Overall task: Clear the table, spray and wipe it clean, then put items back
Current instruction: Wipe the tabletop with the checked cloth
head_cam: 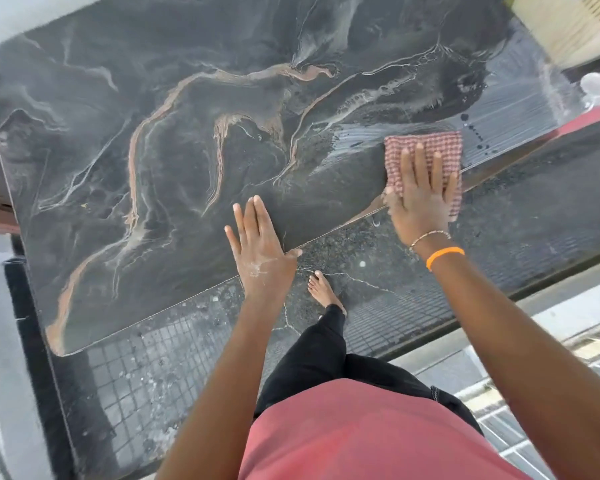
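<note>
On the dark marble table (174, 140) | right hand (420, 199) pressed a checked cloth (440, 147) flat at the wet near edge | left hand (260, 247) rested flat, fingers straight | dark speckled floor (520, 209) below.

A single head-worn view — wide-angle, looking steeply down and forward from above the standing person's chest. It sits close over the dark marble-patterned bench (153, 150), whose near edge runs diagonally across the picture, and both outstretched arms enter from the bottom. The dark floor (378, 271) lies directly below — edges bend with lens distortion
</note>
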`<move>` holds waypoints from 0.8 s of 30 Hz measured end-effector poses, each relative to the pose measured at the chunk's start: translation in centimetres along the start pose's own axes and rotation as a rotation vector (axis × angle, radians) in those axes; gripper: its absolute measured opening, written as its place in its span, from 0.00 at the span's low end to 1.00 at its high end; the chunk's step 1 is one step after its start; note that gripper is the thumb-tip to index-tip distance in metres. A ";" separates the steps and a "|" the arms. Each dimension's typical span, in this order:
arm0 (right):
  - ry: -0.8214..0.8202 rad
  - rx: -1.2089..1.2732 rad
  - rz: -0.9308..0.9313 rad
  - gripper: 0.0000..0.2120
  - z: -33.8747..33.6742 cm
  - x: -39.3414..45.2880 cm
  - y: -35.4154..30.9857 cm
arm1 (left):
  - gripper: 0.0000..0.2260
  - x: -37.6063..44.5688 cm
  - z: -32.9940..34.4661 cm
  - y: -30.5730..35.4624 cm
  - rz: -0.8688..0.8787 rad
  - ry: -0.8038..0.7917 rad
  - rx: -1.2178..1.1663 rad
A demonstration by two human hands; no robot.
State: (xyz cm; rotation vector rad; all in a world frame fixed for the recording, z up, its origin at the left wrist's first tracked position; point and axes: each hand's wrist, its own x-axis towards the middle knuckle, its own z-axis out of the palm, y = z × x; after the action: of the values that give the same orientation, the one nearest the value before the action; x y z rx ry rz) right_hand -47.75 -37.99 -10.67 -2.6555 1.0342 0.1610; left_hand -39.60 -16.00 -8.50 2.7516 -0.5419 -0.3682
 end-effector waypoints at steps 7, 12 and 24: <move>-0.151 -0.101 -0.533 0.29 2.4 -1.3 -10.7 | 0.52 1.1 -0.5 0.1 -0.050 -0.080 0.021; -0.106 -0.134 -0.542 0.27 1.2 4.8 -9.4 | 0.57 2.2 -1.1 1.1 0.004 -0.165 0.107; 0.092 0.008 0.130 0.28 -2.8 8.9 5.0 | 0.55 3.4 0.2 4.8 0.160 -0.248 0.191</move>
State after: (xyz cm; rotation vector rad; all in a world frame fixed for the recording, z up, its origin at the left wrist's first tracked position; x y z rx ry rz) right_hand -44.55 -48.07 -10.99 -2.6104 1.2349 0.0620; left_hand -38.18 -21.68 -7.65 2.8340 -0.8969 -0.6538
